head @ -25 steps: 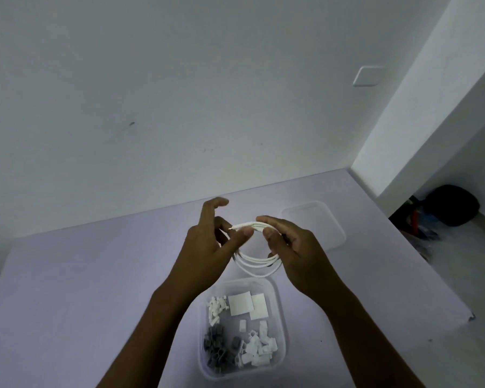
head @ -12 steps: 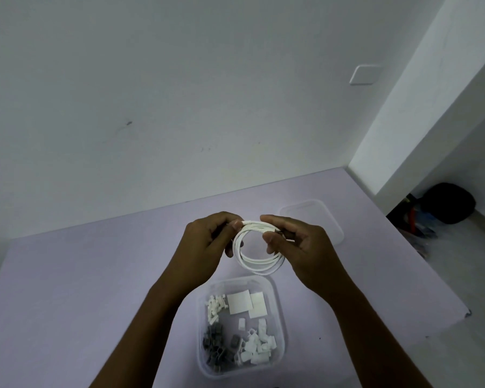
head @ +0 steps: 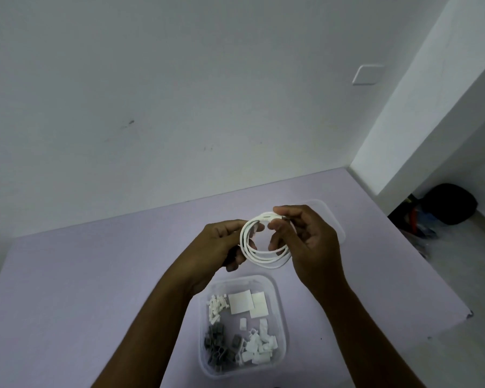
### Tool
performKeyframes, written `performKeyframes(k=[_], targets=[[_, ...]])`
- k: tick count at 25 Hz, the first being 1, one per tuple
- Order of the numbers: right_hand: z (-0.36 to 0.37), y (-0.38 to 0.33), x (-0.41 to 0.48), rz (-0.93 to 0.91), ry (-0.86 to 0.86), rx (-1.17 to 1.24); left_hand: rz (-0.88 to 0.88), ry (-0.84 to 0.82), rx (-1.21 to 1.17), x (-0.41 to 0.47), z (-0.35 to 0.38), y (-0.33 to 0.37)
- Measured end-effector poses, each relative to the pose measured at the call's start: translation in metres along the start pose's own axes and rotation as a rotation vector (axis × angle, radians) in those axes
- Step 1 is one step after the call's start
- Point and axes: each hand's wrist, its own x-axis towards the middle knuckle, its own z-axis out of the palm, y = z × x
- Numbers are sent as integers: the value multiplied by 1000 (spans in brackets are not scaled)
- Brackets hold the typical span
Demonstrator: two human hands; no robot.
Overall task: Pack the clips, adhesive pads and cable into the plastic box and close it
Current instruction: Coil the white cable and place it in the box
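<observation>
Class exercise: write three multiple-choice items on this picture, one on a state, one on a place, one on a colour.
1. The plastic box is: A open; B closed; C overturned.
2. The lid lies: A on the box; B on the table beyond the right hand; C under the box.
3. The cable gripped by the left hand and right hand is: A black; B grey; C white.
Key: 1 A, clips and adhesive pads lie uncovered inside. 2 B, its clear rim shows past the right hand. 3 C, the coil is white.
</observation>
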Motion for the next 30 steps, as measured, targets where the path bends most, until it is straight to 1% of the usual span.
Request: performKeyframes(k=[3, 5, 6, 9, 10, 12, 15, 17, 18, 20, 23, 25, 28, 30], targets=[[-2, 1, 3, -77, 32, -92, 21, -38, 45, -3, -1, 3], [-4, 4, 5, -143, 38, -188, 19, -24, 23, -6, -1, 4], [-5, 6, 6, -154, 42, -211, 31, -14, 50, -6, 0, 5], [-4, 10, 7, -169, 56, -234, 129, 44, 272, -5, 5, 2], [-3, 11, 7, -177, 55, -242, 142, 67, 305, -4, 5, 2], [-1, 12, 7, -193, 51, -252, 128, 70, 279, -2, 4, 0], [0, 11, 6, -203, 68, -250, 105, -65, 245, -4, 0, 2], [0, 12, 5, -201, 86, -251, 112, -120, 251, -5, -2, 3], [0, 13, 5, -196, 95, -245, 105, -120, 229, -5, -2, 3], [2, 12, 4, -180, 101, -218, 75, -101, 100, -5, -1, 4], [5, 6, 6, -99, 68, -140, 75, -46, -53, -3, 2, 3], [3, 4, 7, -37, 35, -79, 83, 3, -65, -1, 1, 2], [-5, 1, 10, -41, 10, -67, 87, 42, 15, 1, -1, 4], [-10, 1, 11, -43, 17, -56, 77, 0, 59, 0, -3, 5]])
